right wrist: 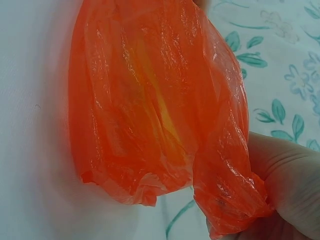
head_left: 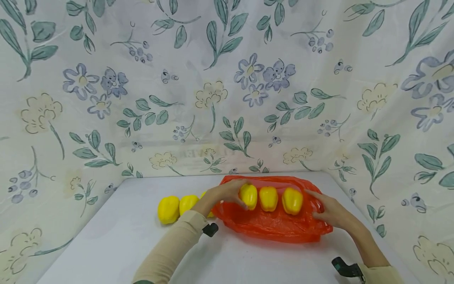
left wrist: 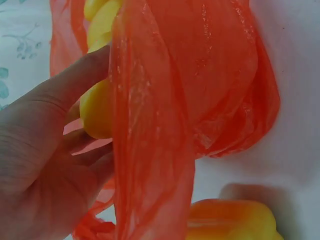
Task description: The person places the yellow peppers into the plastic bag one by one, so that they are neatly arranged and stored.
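At the bottom of the head view, both sleeves [head_left: 173, 248] are cut off by the frame. Right of centre, the left hand [head_left: 229, 191] curls its fingers round the leftmost yellow pepper [head_left: 249, 196] in a red bag [head_left: 273, 228]; in the left wrist view the plastic hides its fingertips. The right hand [head_left: 331, 210] pinches the bag's right edge. Two more peppers [head_left: 268, 199] show in its mouth. Left of centre, three lie on the bench [head_left: 106, 236], the third mostly behind the left hand and forearm. Floral cloth [head_left: 213, 51] fills the upper frame.
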A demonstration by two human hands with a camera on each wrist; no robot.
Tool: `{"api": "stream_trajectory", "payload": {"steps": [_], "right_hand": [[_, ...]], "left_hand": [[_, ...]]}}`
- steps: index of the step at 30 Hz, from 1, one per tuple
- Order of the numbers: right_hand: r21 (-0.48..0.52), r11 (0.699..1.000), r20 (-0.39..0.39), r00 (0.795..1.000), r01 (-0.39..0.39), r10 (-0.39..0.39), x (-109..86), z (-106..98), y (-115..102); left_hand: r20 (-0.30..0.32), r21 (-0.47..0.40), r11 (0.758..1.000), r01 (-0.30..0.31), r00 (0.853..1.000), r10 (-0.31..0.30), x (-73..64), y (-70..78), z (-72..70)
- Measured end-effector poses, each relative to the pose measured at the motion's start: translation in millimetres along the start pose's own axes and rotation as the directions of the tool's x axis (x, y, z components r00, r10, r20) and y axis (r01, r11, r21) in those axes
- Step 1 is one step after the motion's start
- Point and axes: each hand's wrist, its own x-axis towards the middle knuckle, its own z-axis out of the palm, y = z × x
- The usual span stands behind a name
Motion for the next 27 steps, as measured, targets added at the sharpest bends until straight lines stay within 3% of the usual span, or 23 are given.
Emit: {"api": "stream_trajectory", "payload": {"steps": [6, 16, 27], "right_hand": [[0.015, 1.000, 0.004, 1.000, 0.005, -0.005, -1.9, 0.2, -2.1], [0.020, 1.000, 0.005, 1.000, 0.002, -0.002, -2.6, -1.8, -3.6], [0.025, 1.000, 0.005, 1.000, 0.003, -0.003, -2.6, -2.0, -3.0]], "left_hand": [[0.016, 0.030, 0.997, 0.074, 0.997, -0.074, 8.7, -1.0, 6.8], [-0.007, 0.025, 0.995, 0.099, 0.995, -0.099, 12.3, 2.2, 9.6], [0.012, 0.013, 0.989, 0.148, 0.989, -0.148, 13.4, -1.6, 12.2]]}}
